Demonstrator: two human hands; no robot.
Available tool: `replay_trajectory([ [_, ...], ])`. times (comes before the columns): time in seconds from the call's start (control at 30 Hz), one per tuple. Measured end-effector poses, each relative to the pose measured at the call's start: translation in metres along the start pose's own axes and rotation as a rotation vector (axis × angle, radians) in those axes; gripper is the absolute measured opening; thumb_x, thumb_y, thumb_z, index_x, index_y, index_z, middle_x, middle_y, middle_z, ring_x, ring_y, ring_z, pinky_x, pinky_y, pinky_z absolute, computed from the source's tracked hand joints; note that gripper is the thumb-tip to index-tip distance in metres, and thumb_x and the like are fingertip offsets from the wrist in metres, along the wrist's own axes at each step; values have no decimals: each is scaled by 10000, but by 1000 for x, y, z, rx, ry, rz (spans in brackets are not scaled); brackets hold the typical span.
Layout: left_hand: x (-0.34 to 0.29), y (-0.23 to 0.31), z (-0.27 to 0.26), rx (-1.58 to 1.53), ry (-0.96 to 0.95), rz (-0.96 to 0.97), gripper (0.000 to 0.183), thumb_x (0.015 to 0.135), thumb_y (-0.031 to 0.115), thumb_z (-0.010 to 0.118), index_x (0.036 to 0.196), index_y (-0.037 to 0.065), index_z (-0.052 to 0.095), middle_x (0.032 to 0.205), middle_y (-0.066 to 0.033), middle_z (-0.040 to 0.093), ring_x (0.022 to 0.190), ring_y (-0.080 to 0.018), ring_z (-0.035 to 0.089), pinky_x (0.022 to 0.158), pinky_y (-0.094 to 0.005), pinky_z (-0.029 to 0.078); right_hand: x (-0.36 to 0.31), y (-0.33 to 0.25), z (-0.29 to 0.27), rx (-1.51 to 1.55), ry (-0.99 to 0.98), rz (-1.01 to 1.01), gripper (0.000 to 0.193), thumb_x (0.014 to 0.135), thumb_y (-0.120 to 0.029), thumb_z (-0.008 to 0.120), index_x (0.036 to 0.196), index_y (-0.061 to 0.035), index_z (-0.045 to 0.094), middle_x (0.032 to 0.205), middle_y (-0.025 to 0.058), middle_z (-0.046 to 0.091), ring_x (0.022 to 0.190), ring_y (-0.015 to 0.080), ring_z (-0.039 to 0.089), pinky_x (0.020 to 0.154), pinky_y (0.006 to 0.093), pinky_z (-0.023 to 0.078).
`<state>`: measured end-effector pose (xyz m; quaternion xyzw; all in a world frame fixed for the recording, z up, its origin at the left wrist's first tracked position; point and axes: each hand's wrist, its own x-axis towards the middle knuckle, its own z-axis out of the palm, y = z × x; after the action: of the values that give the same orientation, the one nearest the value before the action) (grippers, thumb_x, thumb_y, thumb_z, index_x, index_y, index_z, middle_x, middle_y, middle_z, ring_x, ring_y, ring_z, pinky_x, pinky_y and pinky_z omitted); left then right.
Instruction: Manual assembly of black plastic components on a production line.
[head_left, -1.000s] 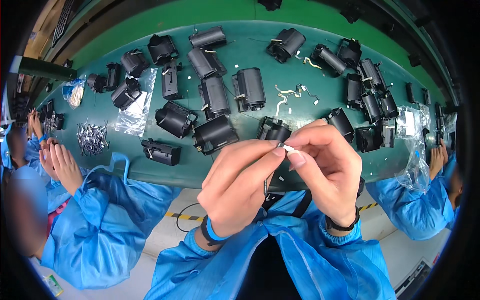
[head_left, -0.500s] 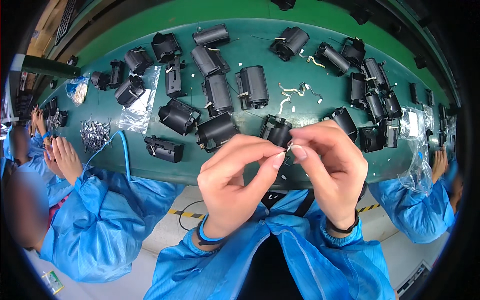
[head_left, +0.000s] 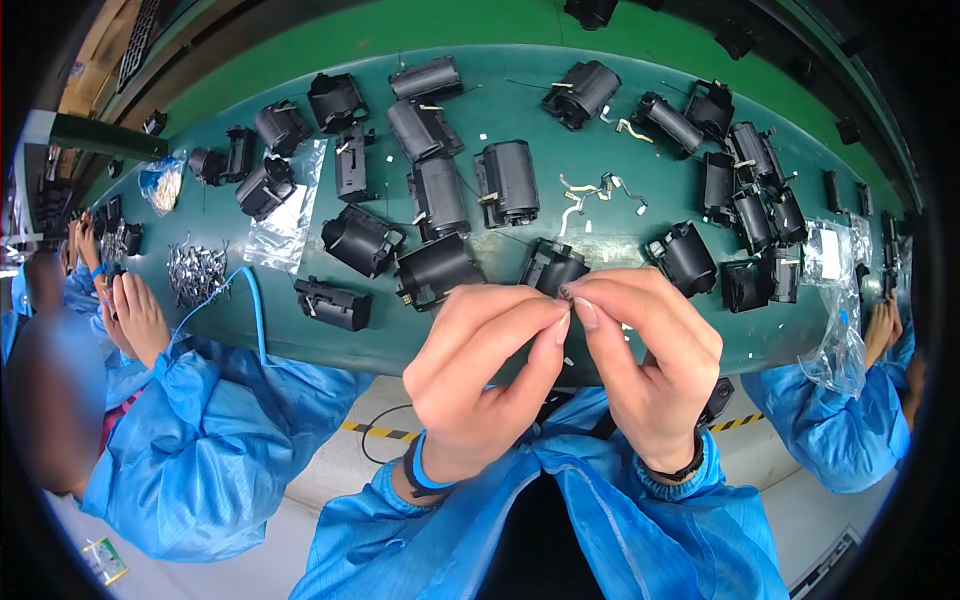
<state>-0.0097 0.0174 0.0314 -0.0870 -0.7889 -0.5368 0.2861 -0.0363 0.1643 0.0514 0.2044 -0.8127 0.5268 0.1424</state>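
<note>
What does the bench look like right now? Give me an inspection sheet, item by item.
Surface: dark green bench top, crowded.
Job's things: a tiny part pinched between both hands' fingertips; too small to identify.
Clutter: many black plastic housings, pale metal strips, a pile of small metal pieces, clear bags.
Grippers: left hand and right hand raised together over the bench's near edge.
Cables: blue cable by the neighbour's sleeve.
Surroundings: co-workers in blue coats on both sides.

Both hands [head_left: 570, 365] pinch tiny part [head_left: 566, 292].
</note>
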Motion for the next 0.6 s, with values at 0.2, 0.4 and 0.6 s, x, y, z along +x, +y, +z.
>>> replay_trajectory([
  [0.2,-7,0,-2,-266,-2,-335,151,832,-115,745,977,-78,730,934,-145,704,802,-201,683,705,-308,555,0,3,-9,-60,21,53,191,801,112,739,975,37,721,890,142,711,775,273,696,690,334,556],
  [0.4,-8,-6,-5,-582,-44,-620,85,954,-38,649,1012,-86,688,924,-139,669,750,-175,668,657,-296,548,-11,21,-50,-357,-45,121,177,811,87,742,964,2,716,930,125,673,822,248,664,732,329,518],
  [0.6,-8,-5,-8,-705,-137,-727,83,956,-24,648,1016,-74,677,912,-142,676,779,-187,687,660,-308,560,-7,13,-47,-40,-118,96,218,814,110,734,1017,39,701,939,132,682,796,205,667,687,302,539],
])
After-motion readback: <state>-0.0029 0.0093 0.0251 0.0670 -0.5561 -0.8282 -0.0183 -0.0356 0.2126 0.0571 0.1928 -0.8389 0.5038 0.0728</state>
